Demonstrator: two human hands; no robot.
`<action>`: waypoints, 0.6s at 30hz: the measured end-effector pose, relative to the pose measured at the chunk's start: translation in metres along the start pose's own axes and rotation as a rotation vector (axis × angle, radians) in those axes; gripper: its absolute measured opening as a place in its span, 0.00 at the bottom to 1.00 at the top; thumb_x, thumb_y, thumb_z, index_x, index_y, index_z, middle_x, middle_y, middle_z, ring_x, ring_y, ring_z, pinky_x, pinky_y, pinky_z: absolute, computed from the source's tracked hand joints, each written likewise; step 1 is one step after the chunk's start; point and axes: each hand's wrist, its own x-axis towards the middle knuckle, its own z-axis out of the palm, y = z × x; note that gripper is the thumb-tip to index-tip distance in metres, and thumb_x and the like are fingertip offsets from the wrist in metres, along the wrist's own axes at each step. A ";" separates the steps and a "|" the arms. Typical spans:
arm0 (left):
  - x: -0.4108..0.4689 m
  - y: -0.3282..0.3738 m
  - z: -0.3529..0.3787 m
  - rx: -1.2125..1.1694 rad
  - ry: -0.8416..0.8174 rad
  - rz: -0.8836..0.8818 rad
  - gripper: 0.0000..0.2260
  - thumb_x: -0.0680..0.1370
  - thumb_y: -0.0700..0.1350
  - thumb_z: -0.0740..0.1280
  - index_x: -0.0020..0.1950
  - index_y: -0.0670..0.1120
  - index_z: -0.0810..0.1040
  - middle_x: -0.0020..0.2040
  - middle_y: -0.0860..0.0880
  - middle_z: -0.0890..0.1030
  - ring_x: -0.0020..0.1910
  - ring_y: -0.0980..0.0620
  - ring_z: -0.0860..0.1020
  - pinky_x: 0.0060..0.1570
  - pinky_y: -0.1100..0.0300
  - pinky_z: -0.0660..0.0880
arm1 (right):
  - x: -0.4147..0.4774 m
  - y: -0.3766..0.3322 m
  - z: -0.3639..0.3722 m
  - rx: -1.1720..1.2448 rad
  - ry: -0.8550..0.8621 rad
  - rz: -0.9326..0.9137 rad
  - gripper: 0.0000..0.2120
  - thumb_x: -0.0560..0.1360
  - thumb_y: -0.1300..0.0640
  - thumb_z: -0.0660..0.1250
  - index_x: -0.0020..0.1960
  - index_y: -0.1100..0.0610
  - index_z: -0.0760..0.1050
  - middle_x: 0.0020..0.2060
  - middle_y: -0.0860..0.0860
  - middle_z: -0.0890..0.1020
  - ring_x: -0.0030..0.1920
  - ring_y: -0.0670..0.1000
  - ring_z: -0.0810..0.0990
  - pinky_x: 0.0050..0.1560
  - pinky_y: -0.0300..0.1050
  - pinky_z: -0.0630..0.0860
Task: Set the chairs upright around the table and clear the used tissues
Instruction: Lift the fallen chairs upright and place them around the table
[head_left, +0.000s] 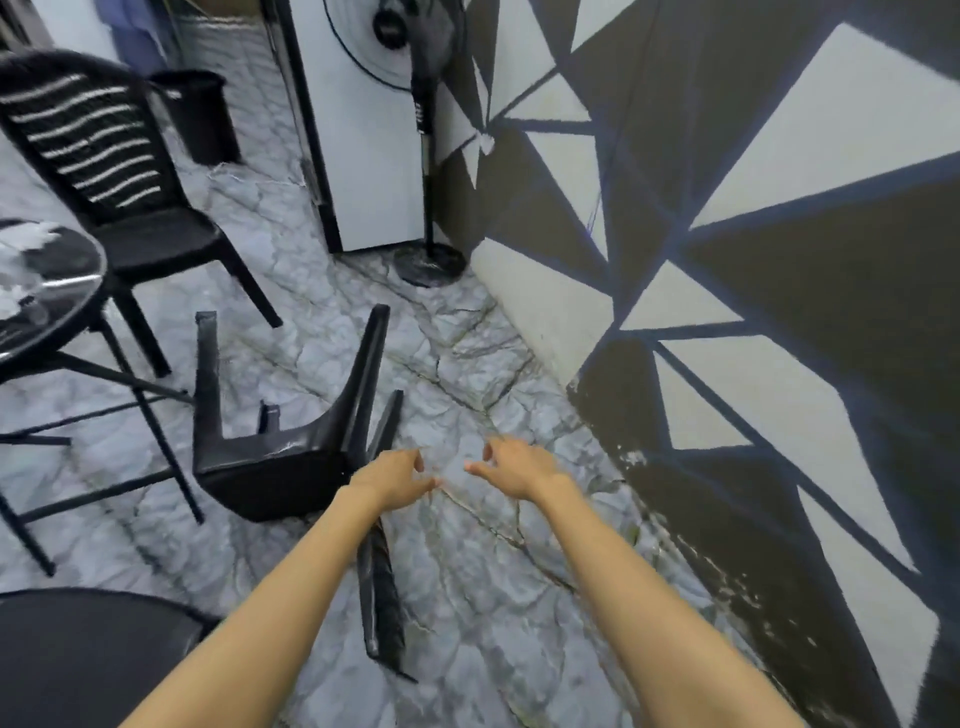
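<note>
A black plastic chair (270, 462) lies tipped over on the marble floor, its legs pointing up and away and its backrest flat on the floor toward me. My left hand (395, 475) hovers just right of its seat edge, fingers apart, holding nothing. My right hand (514, 467) is level with it, a little farther right, also open over bare floor. A second black chair (119, 171) stands upright at the left, next to the round glass table (78, 291). White crumpled tissues (23, 249) lie on the tabletop at the far left.
A black pedestal fan (428, 218) stands by a white door at the back. A dark bin (200, 114) sits behind the upright chair. The wall with black and white triangles (727, 260) runs close along the right. Another dark round seat (88, 654) is at the bottom left.
</note>
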 end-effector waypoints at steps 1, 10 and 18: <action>0.006 -0.002 -0.004 -0.017 0.014 -0.039 0.23 0.75 0.61 0.62 0.59 0.45 0.72 0.60 0.44 0.77 0.58 0.45 0.76 0.56 0.52 0.74 | 0.013 0.002 -0.007 -0.005 -0.010 -0.036 0.27 0.76 0.35 0.55 0.60 0.58 0.71 0.61 0.57 0.76 0.59 0.58 0.75 0.57 0.55 0.72; 0.034 -0.014 0.012 -0.292 0.211 -0.417 0.23 0.76 0.62 0.60 0.58 0.43 0.72 0.56 0.43 0.78 0.55 0.44 0.76 0.51 0.53 0.73 | 0.122 -0.001 -0.038 -0.241 -0.154 -0.477 0.27 0.77 0.36 0.56 0.58 0.60 0.71 0.59 0.58 0.77 0.59 0.59 0.75 0.56 0.54 0.70; 0.006 0.022 0.093 -0.704 0.350 -0.827 0.22 0.76 0.61 0.60 0.56 0.44 0.73 0.57 0.43 0.78 0.55 0.44 0.76 0.51 0.53 0.73 | 0.153 -0.002 -0.011 -0.520 -0.377 -0.846 0.28 0.76 0.35 0.55 0.61 0.58 0.70 0.60 0.57 0.75 0.61 0.58 0.73 0.57 0.55 0.70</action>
